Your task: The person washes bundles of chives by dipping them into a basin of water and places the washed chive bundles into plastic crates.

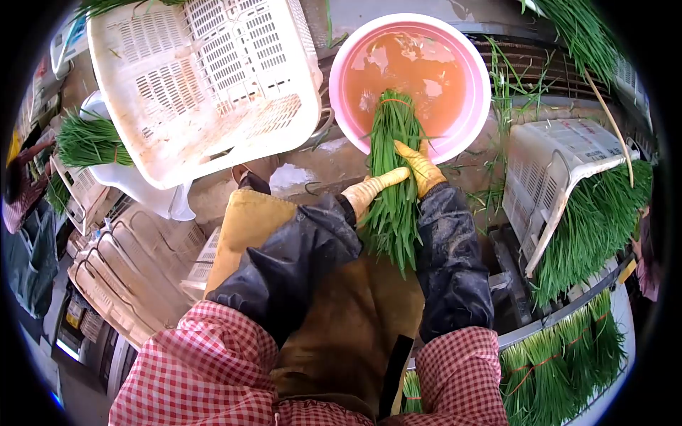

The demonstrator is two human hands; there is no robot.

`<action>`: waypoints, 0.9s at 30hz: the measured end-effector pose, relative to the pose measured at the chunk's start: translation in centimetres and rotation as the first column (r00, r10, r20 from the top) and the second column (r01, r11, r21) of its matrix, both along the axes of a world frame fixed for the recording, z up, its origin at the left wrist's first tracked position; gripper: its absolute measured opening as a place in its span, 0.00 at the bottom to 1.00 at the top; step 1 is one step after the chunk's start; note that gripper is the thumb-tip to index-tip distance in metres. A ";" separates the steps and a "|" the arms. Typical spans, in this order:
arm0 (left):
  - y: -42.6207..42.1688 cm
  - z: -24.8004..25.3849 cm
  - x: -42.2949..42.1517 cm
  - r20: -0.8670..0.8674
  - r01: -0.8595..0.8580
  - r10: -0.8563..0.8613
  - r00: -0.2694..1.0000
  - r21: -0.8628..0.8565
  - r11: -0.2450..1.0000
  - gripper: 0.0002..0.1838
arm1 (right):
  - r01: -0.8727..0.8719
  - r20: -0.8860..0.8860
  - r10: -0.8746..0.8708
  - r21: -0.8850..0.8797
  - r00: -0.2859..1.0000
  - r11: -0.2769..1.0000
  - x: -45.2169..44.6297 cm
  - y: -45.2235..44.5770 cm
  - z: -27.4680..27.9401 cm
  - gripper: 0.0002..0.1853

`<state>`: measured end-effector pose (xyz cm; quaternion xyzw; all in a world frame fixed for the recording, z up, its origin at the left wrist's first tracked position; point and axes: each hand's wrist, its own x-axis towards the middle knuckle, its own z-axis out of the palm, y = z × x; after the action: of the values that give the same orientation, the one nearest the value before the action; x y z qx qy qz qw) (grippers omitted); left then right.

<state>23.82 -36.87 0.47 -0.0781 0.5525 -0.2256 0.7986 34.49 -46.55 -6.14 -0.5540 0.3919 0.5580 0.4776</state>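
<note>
A bundle of garlic chives (394, 135), tied with an orange band near its far end, lies over the near rim of a round pink basin (339, 92). Brownish water (405, 60) stands in the basin, and the bundle's banded end reaches over it or into it. My left hand (373, 190), in a yellowish glove, grips the chives from the left with the thumb across the leaves. From the right, my right hand (420, 169), gloved too, closes on the same bundle by the basin's rim. The loose leaf tips hang towards my apron.
A large white crate (213, 153) stands left of the basin. Stacked crates (135, 263) are at lower left. More chives (597, 227) spill from a crate (550, 156) on the right, and banded bundles (554, 362) lie at lower right. A person's sleeve (21, 202) shows far left.
</note>
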 end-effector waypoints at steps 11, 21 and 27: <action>0.0 4.6 -3.9 0.086 0.068 -0.058 0.995 -0.119 0.991 0.21 | -0.298 0.350 0.283 -0.013 0.893 0.955 -3.8 -1.2 6.7 0.43; 0.2 -0.5 -9.4 0.037 0.253 -0.255 0.966 0.047 0.966 0.29 | -0.371 0.294 0.434 -0.247 0.851 0.895 12.0 -2.2 -6.4 0.26; 0.9 -0.3 -8.3 0.063 0.333 -0.353 0.934 0.209 0.919 0.28 | -0.787 0.348 0.849 -0.345 0.398 0.511 4.9 -3.4 -22.9 0.21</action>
<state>15.48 -35.98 0.16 0.1101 0.5368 -0.3104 0.7768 39.35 -49.99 -29.00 -0.8210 -0.0272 0.5391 0.1861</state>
